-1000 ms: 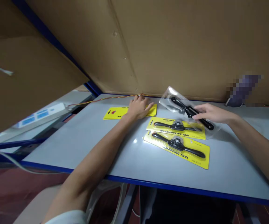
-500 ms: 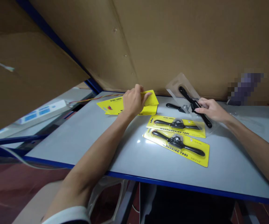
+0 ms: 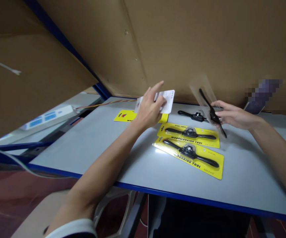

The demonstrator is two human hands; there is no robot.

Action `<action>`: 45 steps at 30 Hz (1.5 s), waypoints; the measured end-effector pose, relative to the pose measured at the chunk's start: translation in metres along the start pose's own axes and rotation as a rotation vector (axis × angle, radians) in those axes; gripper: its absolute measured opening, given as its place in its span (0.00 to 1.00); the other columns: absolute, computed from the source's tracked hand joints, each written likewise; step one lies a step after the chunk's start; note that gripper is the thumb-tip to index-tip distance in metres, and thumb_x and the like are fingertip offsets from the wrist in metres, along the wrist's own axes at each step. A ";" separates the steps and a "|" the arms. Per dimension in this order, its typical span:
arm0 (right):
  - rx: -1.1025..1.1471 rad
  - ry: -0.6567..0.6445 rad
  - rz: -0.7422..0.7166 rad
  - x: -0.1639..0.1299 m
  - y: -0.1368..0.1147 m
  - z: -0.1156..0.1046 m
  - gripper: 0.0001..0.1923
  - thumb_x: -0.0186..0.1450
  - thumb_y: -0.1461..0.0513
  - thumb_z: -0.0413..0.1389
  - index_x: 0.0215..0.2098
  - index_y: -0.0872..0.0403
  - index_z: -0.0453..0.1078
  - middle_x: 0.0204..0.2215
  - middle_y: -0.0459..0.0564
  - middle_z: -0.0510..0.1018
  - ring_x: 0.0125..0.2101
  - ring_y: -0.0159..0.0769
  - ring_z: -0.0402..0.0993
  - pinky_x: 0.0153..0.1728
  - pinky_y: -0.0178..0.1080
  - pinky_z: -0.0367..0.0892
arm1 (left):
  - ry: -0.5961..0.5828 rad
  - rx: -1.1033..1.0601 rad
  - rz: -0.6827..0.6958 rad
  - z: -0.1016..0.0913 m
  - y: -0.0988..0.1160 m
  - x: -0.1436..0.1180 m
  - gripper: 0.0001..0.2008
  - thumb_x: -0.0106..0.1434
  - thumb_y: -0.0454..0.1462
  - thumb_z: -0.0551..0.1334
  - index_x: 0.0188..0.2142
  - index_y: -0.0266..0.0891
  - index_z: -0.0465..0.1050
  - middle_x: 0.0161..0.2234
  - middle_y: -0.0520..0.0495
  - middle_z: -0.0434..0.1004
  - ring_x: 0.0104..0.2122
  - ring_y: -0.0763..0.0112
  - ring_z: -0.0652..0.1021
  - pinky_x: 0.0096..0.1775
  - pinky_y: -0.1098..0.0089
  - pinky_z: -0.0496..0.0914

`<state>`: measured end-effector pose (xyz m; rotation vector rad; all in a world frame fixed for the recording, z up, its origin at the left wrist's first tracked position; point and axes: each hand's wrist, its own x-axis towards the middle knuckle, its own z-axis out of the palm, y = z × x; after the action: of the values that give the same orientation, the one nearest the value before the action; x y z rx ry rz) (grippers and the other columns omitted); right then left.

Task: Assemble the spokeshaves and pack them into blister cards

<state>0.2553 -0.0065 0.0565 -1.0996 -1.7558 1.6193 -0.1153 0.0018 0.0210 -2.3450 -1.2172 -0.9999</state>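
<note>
Yellow packs first: two carded tools [image 3: 191,155] flat on the grey table [image 3: 88,148], nearest the front edge. Farther back, left hand [image 3: 149,110] pinching a card [image 3: 164,99] lifted, white back showing, above another yellow card [image 3: 129,115]. Right hand [image 3: 232,115] gripping a blurred clear shell with black tool [image 3: 211,110]; loose tool [image 3: 193,115] behind. Best kept level, card edges squared to shell before pressing.

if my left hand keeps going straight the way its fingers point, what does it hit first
Probably the brown cardboard wall behind the table. The left hand, holding a white-backed card raised, points up and away; nothing else shows in that line, though depth is unclear.
</note>
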 end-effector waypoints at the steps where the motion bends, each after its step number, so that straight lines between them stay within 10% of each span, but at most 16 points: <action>1: -0.043 0.007 0.000 0.000 -0.002 0.004 0.20 0.66 0.52 0.64 0.53 0.47 0.68 0.31 0.45 0.77 0.30 0.37 0.76 0.31 0.41 0.73 | -0.024 -0.013 0.007 0.002 0.002 -0.001 0.13 0.64 0.43 0.62 0.48 0.47 0.69 0.68 0.38 0.66 0.66 0.44 0.68 0.61 0.41 0.67; 10: -0.575 -0.027 -0.002 0.003 -0.003 0.014 0.23 0.69 0.41 0.57 0.36 0.50 0.74 0.31 0.47 0.78 0.26 0.34 0.70 0.27 0.39 0.64 | -0.070 0.065 0.071 0.015 -0.003 -0.012 0.22 0.55 0.48 0.69 0.44 0.45 0.66 0.58 0.33 0.72 0.53 0.41 0.72 0.54 0.41 0.69; 27: -0.687 0.016 -0.011 0.004 0.001 0.011 0.27 0.70 0.37 0.52 0.30 0.49 0.69 0.21 0.43 0.72 0.20 0.34 0.67 0.27 0.40 0.59 | -0.368 0.018 0.161 0.029 0.019 -0.008 0.20 0.58 0.44 0.72 0.45 0.41 0.69 0.50 0.36 0.73 0.47 0.48 0.70 0.49 0.52 0.68; 38: -0.793 0.006 -0.052 0.006 -0.008 0.025 0.27 0.72 0.40 0.49 0.31 0.49 0.71 0.23 0.45 0.74 0.24 0.36 0.68 0.30 0.41 0.59 | -0.319 -0.040 0.330 0.022 0.041 -0.005 0.18 0.60 0.44 0.71 0.46 0.41 0.72 0.58 0.33 0.74 0.49 0.49 0.73 0.49 0.52 0.69; 45: -0.727 0.012 -0.075 0.007 -0.013 0.033 0.24 0.72 0.41 0.51 0.35 0.50 0.75 0.28 0.47 0.77 0.28 0.36 0.69 0.31 0.41 0.60 | -0.120 -0.100 0.343 0.007 0.042 -0.003 0.28 0.68 0.62 0.59 0.49 0.42 0.71 0.69 0.32 0.65 0.61 0.45 0.72 0.57 0.44 0.69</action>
<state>0.2223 -0.0190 0.0624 -1.3092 -2.4234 0.9214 -0.0795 -0.0204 0.0152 -2.6064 -0.7775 -0.8307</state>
